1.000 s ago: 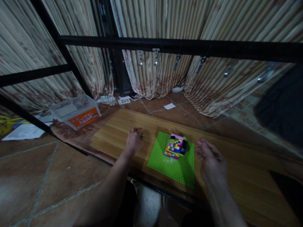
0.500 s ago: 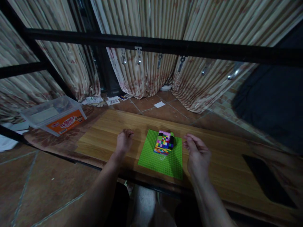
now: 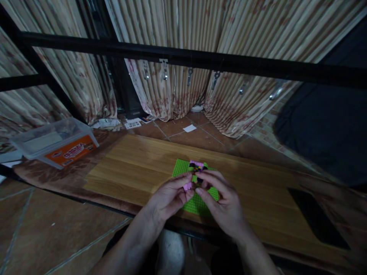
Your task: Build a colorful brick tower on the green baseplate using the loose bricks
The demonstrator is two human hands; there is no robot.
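Note:
My left hand (image 3: 172, 194) and my right hand (image 3: 222, 196) meet fingertip to fingertip above the green baseplate (image 3: 179, 166). A pink toy brick (image 3: 187, 186) shows in the closed fingers of my left hand. Between the two sets of fingertips is a small lime-green toy brick (image 3: 194, 178), pinched by my right hand, with my left thumb close against it. Behind the fingers stands a multicoloured block built of toy bricks (image 3: 197, 164) on the baseplate. Only its pink, black and green upper part shows; my hands cover the rest.
The baseplate lies on a wooden board (image 3: 129, 164). A clear plastic tub with an orange label (image 3: 71, 151) stands at the left on brown cloth. A flat black object (image 3: 317, 217) lies at the right. A black metal bar (image 3: 183, 53) crosses in front of the curtains.
Both hands have come inward from either side of the baseplate and met in front of the brick block. Pink and green bricks now show at the fingers. The view has swung right.

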